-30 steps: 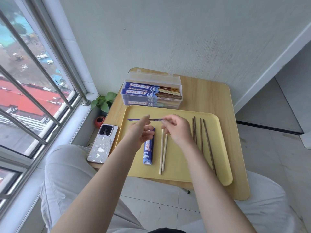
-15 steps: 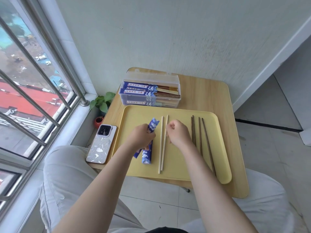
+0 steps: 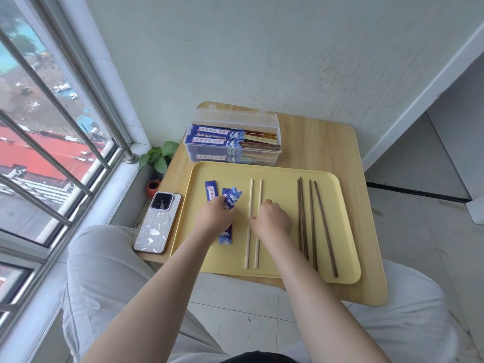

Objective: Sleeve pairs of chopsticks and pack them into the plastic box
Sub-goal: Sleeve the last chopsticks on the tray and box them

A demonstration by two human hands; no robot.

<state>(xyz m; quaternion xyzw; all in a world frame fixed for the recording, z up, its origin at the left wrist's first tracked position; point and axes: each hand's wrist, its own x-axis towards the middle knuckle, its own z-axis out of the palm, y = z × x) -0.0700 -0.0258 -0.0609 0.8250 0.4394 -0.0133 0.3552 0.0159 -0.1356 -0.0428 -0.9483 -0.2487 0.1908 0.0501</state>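
Note:
On the yellow tray (image 3: 277,268) lie two pale chopsticks (image 3: 255,195) side by side and several dark chopsticks (image 3: 311,205) to their right. My right hand (image 3: 271,220) lies on the pale pair with its fingers curled over them. My left hand (image 3: 216,216) rests on several blue paper sleeves (image 3: 231,197) at the tray's left and pinches one of them. The clear plastic box (image 3: 233,138) behind the tray holds several sleeved pairs, its lid open at the back.
A phone (image 3: 158,224) lies on the wooden table (image 3: 322,142) left of the tray. A small potted plant (image 3: 157,158) stands on the window sill by the barred window. The wall is just behind the box. My knees are under the table's front edge.
The blue sleeve that both hands held up over the tray has come down to the tray's left with my left hand. My right hand has settled on the pale chopsticks.

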